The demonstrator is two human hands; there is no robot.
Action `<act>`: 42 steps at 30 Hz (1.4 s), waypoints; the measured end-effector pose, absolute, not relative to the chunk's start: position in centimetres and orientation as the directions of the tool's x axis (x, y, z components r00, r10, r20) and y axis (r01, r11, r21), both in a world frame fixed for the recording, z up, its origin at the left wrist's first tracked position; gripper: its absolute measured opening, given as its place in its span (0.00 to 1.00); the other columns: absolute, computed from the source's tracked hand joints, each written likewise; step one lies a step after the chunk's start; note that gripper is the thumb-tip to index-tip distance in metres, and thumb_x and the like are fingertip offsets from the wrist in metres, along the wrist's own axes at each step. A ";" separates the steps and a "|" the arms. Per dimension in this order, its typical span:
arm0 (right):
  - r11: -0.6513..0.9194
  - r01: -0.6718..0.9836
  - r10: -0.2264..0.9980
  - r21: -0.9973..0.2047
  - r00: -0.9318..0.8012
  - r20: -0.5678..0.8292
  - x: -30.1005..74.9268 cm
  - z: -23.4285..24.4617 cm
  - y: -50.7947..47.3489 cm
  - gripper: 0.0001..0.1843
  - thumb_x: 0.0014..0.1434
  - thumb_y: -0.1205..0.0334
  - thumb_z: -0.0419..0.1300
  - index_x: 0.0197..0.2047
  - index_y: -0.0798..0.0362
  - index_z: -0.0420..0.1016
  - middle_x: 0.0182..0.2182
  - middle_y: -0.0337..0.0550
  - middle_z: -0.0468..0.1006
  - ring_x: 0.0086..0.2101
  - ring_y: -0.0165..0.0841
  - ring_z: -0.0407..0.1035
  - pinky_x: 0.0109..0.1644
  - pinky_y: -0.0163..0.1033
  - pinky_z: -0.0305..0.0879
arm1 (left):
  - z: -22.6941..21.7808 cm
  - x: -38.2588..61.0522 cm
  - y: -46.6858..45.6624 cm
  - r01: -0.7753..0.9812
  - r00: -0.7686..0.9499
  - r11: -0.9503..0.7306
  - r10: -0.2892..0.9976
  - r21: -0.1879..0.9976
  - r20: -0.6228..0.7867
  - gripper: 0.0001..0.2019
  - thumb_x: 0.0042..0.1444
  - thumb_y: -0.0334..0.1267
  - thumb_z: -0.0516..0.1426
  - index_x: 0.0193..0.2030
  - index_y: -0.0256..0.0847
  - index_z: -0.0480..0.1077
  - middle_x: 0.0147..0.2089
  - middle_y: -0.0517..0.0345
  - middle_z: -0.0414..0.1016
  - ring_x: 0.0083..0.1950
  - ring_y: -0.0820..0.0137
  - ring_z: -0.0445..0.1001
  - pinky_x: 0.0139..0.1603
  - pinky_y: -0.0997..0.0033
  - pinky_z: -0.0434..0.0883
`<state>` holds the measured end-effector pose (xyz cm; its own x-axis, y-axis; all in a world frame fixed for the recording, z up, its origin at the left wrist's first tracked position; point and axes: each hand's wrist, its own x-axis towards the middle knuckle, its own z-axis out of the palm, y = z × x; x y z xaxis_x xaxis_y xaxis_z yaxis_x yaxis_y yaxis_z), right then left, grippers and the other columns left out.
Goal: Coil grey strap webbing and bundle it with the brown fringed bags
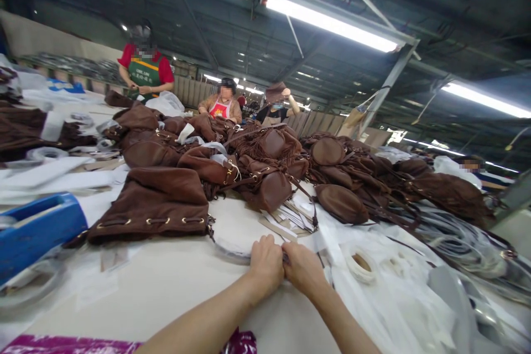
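Left hand (266, 261) and right hand (305, 266) closed, touching, near centre of bench (166, 282). Thin plastic-wrapped strap (232, 253) runs from brown bag (153, 199) into left hand; whatever sits between the fists is mostly hidden. Bag lies flat, eyelets facing near side. Blue tape dispenser (41, 232) near left. White roll (360, 276) on plastic sheeting (402, 304), right. Far: heaped brown bags (274, 142), co-worker in green apron (143, 74) beyond, left.

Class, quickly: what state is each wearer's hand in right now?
Left hand: closed, apparently holding the pale strip.
Right hand: closed, against the left; what it holds cannot be told.
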<state>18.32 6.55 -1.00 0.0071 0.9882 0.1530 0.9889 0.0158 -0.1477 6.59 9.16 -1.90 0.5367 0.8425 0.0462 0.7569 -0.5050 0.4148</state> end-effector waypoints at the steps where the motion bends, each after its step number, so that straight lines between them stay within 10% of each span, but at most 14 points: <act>1: 0.008 0.994 0.989 -0.111 0.008 0.145 18.0 -1.2 6.6 0.08 0.56 0.70 0.54 0.35 0.56 0.75 0.34 0.52 0.79 0.37 0.43 0.73 0.37 0.39 0.61 | -2.0 6.3 9.3 0.745 0.552 -0.524 0.832 0.412 0.060 0.14 0.60 0.31 0.47 0.44 0.36 0.73 0.48 0.43 0.70 0.52 0.53 0.67 0.50 0.55 0.67; 11: -0.111 0.994 0.976 -0.016 0.112 0.184 16.9 -1.9 5.8 0.07 0.59 0.71 0.53 0.38 0.56 0.70 0.37 0.48 0.77 0.38 0.37 0.73 0.37 0.35 0.59 | -3.4 -3.0 12.9 0.589 0.706 -0.708 0.685 0.388 0.178 0.12 0.61 0.27 0.48 0.33 0.39 0.72 0.40 0.52 0.71 0.46 0.64 0.67 0.47 0.69 0.63; 30: -0.262 0.954 0.907 -0.144 0.295 0.302 8.8 -0.1 11.5 0.12 0.62 0.69 0.46 0.45 0.52 0.66 0.29 0.47 0.79 0.31 0.41 0.75 0.30 0.37 0.55 | -2.2 -2.3 12.2 0.621 0.250 -0.269 0.958 0.736 0.140 0.08 0.57 0.29 0.48 0.42 0.35 0.65 0.43 0.43 0.72 0.47 0.58 0.70 0.47 0.64 0.62; 37: -0.096 0.869 0.914 -0.485 0.270 0.304 7.8 0.6 10.2 0.14 0.60 0.65 0.44 0.47 0.56 0.63 0.33 0.51 0.79 0.35 0.43 0.73 0.37 0.41 0.61 | -1.9 -3.7 13.5 0.544 0.318 -0.349 0.927 0.763 0.198 0.13 0.55 0.22 0.42 0.44 0.38 0.56 0.38 0.49 0.74 0.40 0.63 0.73 0.38 0.69 0.62; 42: 0.131 0.669 0.991 -0.732 -0.067 0.117 10.0 3.0 8.2 0.27 0.53 0.53 0.59 0.54 0.54 0.66 0.50 0.49 0.74 0.51 0.43 0.67 0.51 0.42 0.61 | -1.2 -5.5 14.2 0.423 0.569 -0.618 0.750 0.662 0.337 0.07 0.58 0.28 0.47 0.41 0.42 0.59 0.39 0.55 0.73 0.41 0.66 0.71 0.40 0.71 0.64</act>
